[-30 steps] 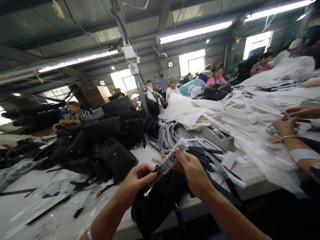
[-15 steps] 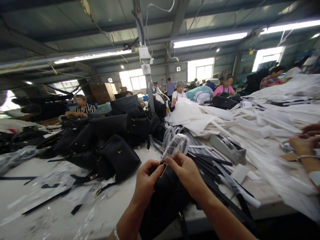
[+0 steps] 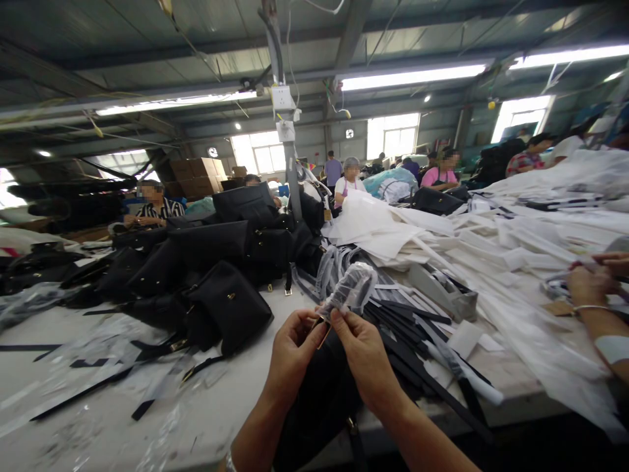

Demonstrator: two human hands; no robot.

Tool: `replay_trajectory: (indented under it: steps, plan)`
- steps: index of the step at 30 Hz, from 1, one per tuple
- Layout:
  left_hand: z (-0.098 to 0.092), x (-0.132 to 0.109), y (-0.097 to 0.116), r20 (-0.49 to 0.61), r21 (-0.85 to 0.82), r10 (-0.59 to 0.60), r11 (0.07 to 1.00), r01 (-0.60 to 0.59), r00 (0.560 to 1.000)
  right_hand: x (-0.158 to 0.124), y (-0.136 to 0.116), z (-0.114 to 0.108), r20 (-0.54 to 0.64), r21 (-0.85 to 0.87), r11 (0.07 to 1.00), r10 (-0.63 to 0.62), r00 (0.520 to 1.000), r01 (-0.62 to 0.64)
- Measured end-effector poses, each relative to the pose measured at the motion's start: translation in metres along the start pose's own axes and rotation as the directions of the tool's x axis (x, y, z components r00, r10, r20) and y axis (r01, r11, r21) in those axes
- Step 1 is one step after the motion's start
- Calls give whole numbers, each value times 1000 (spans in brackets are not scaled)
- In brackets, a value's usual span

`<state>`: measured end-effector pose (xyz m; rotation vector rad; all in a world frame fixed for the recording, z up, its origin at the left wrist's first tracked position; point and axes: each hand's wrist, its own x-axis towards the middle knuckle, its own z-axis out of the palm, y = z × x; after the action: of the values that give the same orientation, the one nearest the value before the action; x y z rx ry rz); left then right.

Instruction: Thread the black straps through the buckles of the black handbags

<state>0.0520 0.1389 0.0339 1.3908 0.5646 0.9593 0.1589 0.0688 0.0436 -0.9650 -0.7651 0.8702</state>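
Note:
Close together over the table's front edge, both hands are closed on one piece. My left hand (image 3: 295, 351) pinches its lower end, where a gold-edged metal fitting shows between the fingers. My right hand (image 3: 361, 344) grips the plastic-wrapped bag handle (image 3: 351, 285) just above that fitting. The handle loops upward, dark under clear film. Directly below my hands lies a black bag (image 3: 319, 410), partly hidden by my arms. Whether the fitting is joined to this bag cannot be seen.
Black bags (image 3: 230, 308) are heaped to the left. Dark straps (image 3: 417, 354) and white sheets (image 3: 491, 262) cover the right side. Loose clear film (image 3: 93, 341) lies at left. A co-worker's hands (image 3: 592, 288) work at the right edge. A post (image 3: 292, 177) rises behind the table.
My right hand has turned slightly and drawn closer to the left at the fitting. The wrapped handle leans a little more to the right. The whole view has shifted slightly.

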Motion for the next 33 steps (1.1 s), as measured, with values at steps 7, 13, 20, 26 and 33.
replay_trajectory:
  steps: [7, 13, 20, 26, 33]
  plan:
    - [0, 2, -4, -59, 122, 132, 985, -124, 990, -6, 17, -2, 82, -71, 994, -77, 994, 83]
    - [-1, 3, 1, -34, 244, 227, 946, -212, 973, -8, 31, 3, 108, -74, 994, -74, 991, 83]
    - [-23, 11, 28, 217, 599, 418, 657, -459, 882, -10, 22, 6, 119, -127, 987, -86, 989, 101]
    - [-33, 20, 50, 599, 670, 358, 265, -693, 716, -8, 16, 5, 86, -341, 934, -80, 993, 105]
    - [-27, 20, 60, 744, 627, 364, -94, -773, 560, -8, 10, 7, 94, -259, 963, -48, 994, 71]
